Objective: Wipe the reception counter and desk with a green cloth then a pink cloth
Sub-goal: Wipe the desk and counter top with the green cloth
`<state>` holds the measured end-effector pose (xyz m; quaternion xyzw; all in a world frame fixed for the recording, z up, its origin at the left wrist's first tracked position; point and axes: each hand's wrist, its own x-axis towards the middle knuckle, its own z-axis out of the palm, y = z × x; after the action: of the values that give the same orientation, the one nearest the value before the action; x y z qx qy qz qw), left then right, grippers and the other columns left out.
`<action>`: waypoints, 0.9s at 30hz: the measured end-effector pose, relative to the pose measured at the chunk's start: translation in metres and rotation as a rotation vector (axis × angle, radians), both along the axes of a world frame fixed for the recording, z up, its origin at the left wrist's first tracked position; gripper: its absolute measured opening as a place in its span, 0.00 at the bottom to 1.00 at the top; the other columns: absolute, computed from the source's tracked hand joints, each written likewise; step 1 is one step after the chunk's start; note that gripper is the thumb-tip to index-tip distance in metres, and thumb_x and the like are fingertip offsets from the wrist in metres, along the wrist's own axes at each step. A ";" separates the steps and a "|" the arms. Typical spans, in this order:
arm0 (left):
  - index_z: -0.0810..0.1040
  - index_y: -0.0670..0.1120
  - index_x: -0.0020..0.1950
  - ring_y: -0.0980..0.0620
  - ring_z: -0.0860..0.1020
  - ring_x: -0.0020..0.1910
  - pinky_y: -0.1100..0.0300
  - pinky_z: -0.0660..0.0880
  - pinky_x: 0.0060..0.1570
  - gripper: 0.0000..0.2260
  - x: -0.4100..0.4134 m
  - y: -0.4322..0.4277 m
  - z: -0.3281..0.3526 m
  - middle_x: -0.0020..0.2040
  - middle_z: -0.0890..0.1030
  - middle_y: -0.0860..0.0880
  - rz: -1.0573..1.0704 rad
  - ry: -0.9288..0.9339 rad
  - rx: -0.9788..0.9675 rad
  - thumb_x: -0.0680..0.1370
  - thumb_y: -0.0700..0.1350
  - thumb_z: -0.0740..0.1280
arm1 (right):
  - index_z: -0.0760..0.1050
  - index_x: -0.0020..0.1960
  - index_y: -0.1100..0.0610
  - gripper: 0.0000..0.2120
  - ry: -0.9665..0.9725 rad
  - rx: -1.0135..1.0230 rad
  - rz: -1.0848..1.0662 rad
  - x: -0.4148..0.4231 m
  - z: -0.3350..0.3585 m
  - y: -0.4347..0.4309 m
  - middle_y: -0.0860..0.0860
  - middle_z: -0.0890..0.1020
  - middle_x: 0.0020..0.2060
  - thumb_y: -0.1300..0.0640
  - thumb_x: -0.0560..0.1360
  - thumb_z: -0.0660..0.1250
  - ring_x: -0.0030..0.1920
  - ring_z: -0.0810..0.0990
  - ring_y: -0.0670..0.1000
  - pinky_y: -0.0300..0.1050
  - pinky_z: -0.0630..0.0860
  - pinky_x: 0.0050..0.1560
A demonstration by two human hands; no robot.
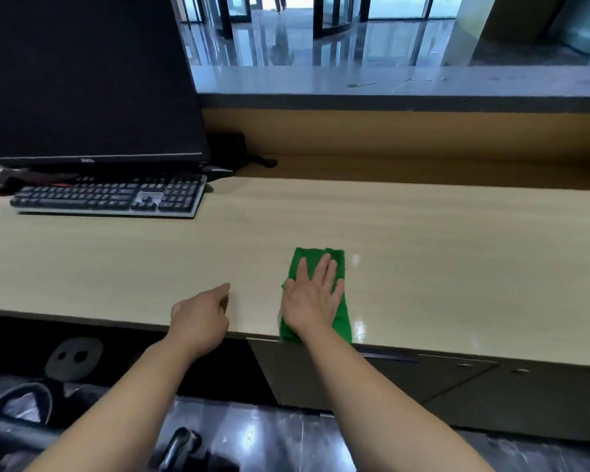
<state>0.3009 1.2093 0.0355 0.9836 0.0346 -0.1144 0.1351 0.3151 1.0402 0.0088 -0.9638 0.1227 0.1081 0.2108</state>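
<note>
Our right hand [312, 294] lies flat and spread on the green cloth [315, 291], palm pressing it to the desk [423, 240]; the fingers are apart and not clenched around the fabric. The cloth is folded into a long strip that runs from the near edge of the desk toward the far side, its near end just overlapping that edge. Our left hand [200, 318] rests at the near edge, just left of the cloth, loosely curled with the index finger reaching out and nothing in it.

We judge this to be the green-cloth pass over the desk, with the pink pass not yet begun; no pink cloth is in view. The next move calls for steady downward pressure and long strokes, and care near the left, where the keyboard [109, 197] and the monitor [86, 80] stand well apart from the cloth.

The desk is pale wood-grain laminate, with shiny patches just right of the cloth. Beyond it, a wooden back panel rises to the stone reception counter [389, 81]. Farther off we see a glossy lobby floor [321, 42] and glass doors [334, 11].
</note>
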 end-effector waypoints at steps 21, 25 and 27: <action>0.70 0.49 0.39 0.51 0.70 0.37 0.56 0.65 0.58 0.06 0.023 -0.017 0.017 0.32 0.71 0.56 -0.050 0.113 0.257 0.70 0.40 0.65 | 0.43 0.80 0.46 0.26 -0.065 -0.305 0.116 0.036 -0.013 -0.120 0.55 0.41 0.79 0.44 0.83 0.42 0.79 0.41 0.54 0.52 0.45 0.77; 0.68 0.48 0.36 0.53 0.70 0.31 0.58 0.62 0.43 0.08 0.022 -0.009 0.013 0.30 0.73 0.53 -0.013 0.072 0.170 0.68 0.38 0.65 | 0.42 0.80 0.47 0.26 -0.042 -0.294 0.023 0.033 -0.012 -0.100 0.56 0.39 0.79 0.46 0.83 0.43 0.79 0.40 0.56 0.54 0.43 0.77; 0.68 0.47 0.36 0.49 0.73 0.33 0.60 0.62 0.37 0.09 0.021 0.001 0.007 0.31 0.75 0.52 0.022 0.044 0.087 0.66 0.36 0.66 | 0.42 0.80 0.48 0.27 -0.056 -0.296 0.033 0.028 -0.012 -0.077 0.57 0.38 0.78 0.46 0.83 0.43 0.78 0.39 0.56 0.55 0.42 0.77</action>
<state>0.3219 1.2107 0.0428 0.9853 0.0534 -0.1330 0.0925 0.3431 0.9633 -0.0035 -0.9888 0.1155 0.0652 0.0682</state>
